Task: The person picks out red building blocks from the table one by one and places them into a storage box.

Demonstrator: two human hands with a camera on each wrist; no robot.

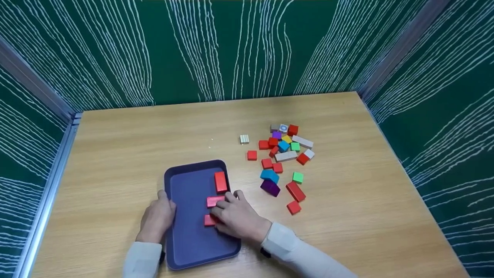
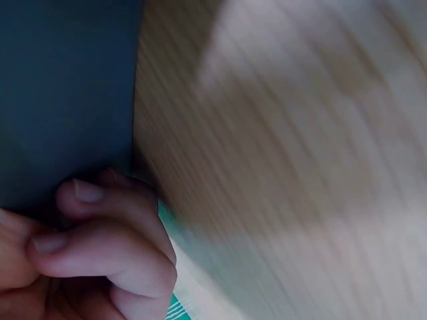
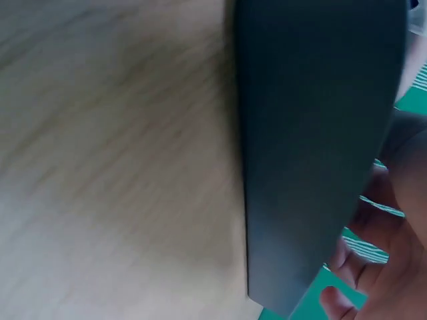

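Observation:
A dark blue tray [image 1: 189, 235] lies on the table with three red blocks along its right side. My left hand [image 1: 158, 214] grips the tray's left edge; in the left wrist view its curled fingers [image 2: 113, 247] meet the tray wall [image 2: 67, 93]. Over the right rim reaches my right hand [image 1: 241, 218], its fingers bent around the nearest red block [image 1: 208, 220] and partly hiding it. Just beyond the fingertips lies a second red block [image 1: 214, 201]. The third red block [image 1: 220, 182] sits near the tray's far right corner. In the right wrist view, the tray's outer wall [image 3: 307, 147] covers much of the work.
Right of the tray, loose coloured blocks are scattered, among them a purple block [image 1: 270, 188], a blue block [image 1: 269, 176] and a long red block [image 1: 295, 191]. A striped block [image 1: 244, 139] stands apart. Green patterned panels [image 1: 254, 50] border the wooden table [image 1: 115, 154].

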